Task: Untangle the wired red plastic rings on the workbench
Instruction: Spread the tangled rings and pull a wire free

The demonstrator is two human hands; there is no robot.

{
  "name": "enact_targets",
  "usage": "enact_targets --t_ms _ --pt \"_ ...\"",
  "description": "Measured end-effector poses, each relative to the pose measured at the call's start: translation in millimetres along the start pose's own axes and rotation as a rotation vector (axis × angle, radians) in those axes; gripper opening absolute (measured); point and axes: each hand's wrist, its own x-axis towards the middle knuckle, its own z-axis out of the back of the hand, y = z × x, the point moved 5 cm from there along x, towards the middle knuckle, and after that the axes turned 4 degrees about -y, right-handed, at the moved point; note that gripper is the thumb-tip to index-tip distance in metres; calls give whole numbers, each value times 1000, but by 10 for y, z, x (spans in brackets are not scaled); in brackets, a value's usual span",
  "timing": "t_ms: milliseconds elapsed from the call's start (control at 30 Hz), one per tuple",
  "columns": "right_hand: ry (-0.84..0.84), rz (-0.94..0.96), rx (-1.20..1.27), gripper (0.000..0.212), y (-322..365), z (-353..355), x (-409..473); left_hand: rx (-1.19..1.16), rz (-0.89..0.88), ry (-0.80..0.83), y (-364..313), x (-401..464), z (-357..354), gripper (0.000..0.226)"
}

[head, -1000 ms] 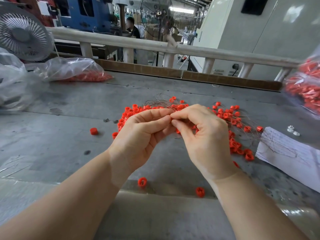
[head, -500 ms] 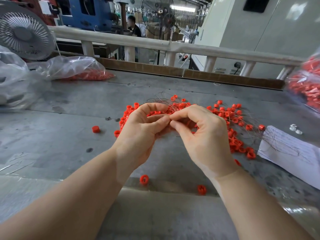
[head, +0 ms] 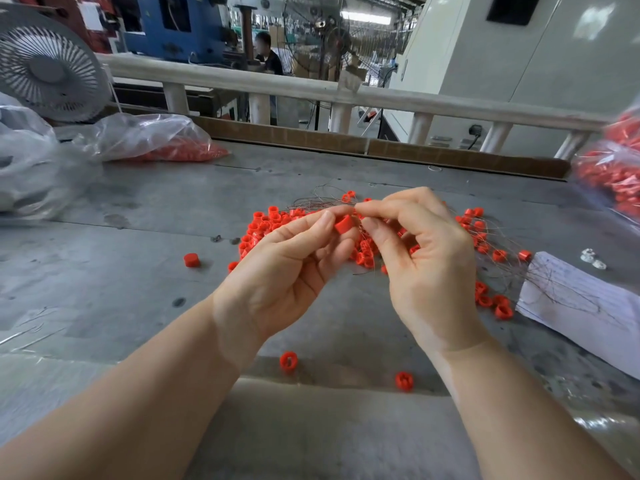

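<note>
fan (head: pixel 48 69) far left | clear bag (head: pixel 145 136) beside it | paper sheet (head: pixel 581 303) right

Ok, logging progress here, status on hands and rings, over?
Left hand pinches one red ring. Right hand pinches wire at it. Tangled pile on workbench beneath. Nothing blocking.

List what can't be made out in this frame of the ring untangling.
- Head view: whether a wire joins the red ring held by the left hand to the pile; too thin.
- What the right hand pinches; hidden by its fingertips.
- Bag of red parts; cut off by the right edge.
- Writing on the paper; too small.
</note>
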Motion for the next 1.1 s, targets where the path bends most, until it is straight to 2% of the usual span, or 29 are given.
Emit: enact_targets --t_ms 467,700,933,1100 --pt "-3 2 -21 10 -22 -6 -12 -27 8 0 -5 -17 15 17" --pt "25 -75 -160 8 -96 -16 -26 -33 -81 -168 -54 37 129 14" --pt "-3 -195 -312 8 -270 80 3 -165 -119 -250 -156 83 267 14" --pt "-14 -215 -314 10 -317 113 18 -188 -155 -283 -193 93 332 19"
